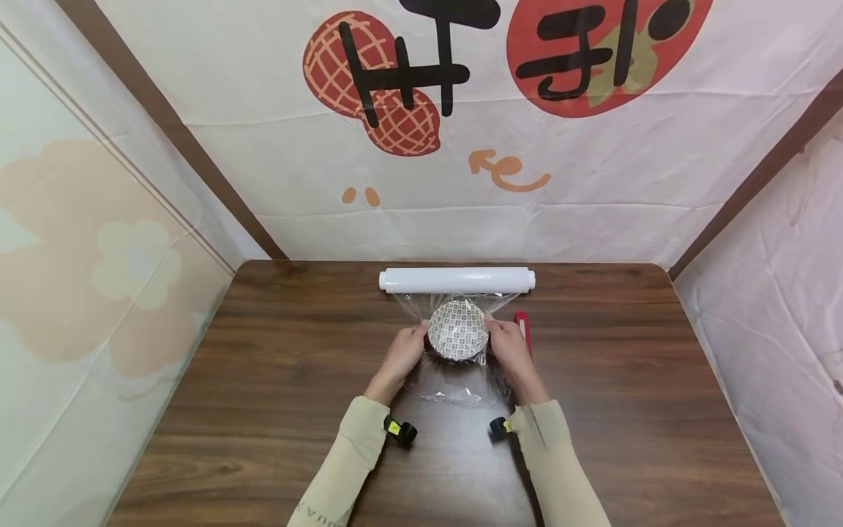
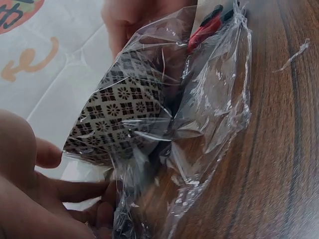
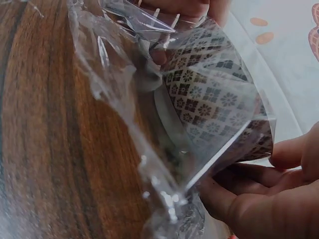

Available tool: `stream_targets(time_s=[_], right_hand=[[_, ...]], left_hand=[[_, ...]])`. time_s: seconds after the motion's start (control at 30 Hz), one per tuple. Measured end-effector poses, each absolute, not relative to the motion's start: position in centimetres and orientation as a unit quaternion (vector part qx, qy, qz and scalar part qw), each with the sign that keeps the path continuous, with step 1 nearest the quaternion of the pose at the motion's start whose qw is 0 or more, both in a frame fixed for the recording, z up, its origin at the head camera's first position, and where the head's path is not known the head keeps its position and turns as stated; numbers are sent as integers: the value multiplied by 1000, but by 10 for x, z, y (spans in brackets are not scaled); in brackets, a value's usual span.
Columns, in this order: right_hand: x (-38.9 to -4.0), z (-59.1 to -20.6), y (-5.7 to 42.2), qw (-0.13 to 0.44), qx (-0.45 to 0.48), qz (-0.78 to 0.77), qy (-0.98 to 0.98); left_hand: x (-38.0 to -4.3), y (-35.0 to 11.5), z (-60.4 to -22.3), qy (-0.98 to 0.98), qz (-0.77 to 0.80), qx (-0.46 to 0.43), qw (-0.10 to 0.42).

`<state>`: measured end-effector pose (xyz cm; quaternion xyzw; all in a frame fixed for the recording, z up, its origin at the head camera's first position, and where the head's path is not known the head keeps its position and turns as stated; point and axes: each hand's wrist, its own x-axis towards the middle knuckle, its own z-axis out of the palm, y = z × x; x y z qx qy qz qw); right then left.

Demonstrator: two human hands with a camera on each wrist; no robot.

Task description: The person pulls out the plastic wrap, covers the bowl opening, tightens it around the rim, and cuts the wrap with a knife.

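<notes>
A patterned bowl (image 1: 459, 329), covered with a small flower print, is held between both hands over the table. Clear cling film (image 1: 454, 391) wraps it, hanging in loose folds on the near side and reaching back toward a white roll (image 1: 457, 279). My left hand (image 1: 405, 351) grips the bowl's left side through the film; in the left wrist view its thumb (image 2: 49, 153) lies at the bowl's edge. On the opposite side my right hand (image 1: 512, 355) holds bowl and film, its thumb (image 3: 289, 151) at the edge in the right wrist view.
A slim red tool (image 1: 522, 322) with a black end lies just beyond the right hand, partly hidden by it. The wooden table (image 1: 296, 410) ends at a printed cloth wall (image 1: 560, 227) behind the roll. Cloth also hangs at both sides.
</notes>
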<state>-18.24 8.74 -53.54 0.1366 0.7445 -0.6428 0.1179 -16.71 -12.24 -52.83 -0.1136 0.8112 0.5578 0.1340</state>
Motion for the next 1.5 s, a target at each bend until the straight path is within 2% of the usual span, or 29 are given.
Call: stream_targets(time_s=[0.3, 0.47, 0.57, 0.67, 0.77, 0.87, 1.07, 1.33, 1.5], right_hand=[[-180, -537, 82, 115, 118, -619, 768], [-180, -540, 86, 136, 110, -624, 761], [-179, -538, 94, 177, 43, -591, 786], [-178, -536, 106, 203, -72, -519, 827], [-178, -536, 117, 229, -179, -487, 824], [-179, -535, 121, 241, -228, -478, 813], [-180, -537, 116, 196, -196, -444, 852], [-180, -539, 109, 136, -156, -423, 882], [-181, -539, 109, 118, -151, -407, 893]], left_hand=[[-165, -124, -532, 835, 525, -113, 119], [-166, -133, -533, 836, 519, -37, 173], [-167, -142, -533, 857, 470, 54, 202], [-168, -151, -533, 877, 414, 128, 206], [-169, -157, -533, 885, 385, 156, 209], [-170, -160, -533, 896, 366, 154, 201], [-176, -158, -533, 907, 359, 143, 170], [-179, -152, -534, 919, 345, 113, 155], [-182, -153, -531, 917, 328, 157, 162]])
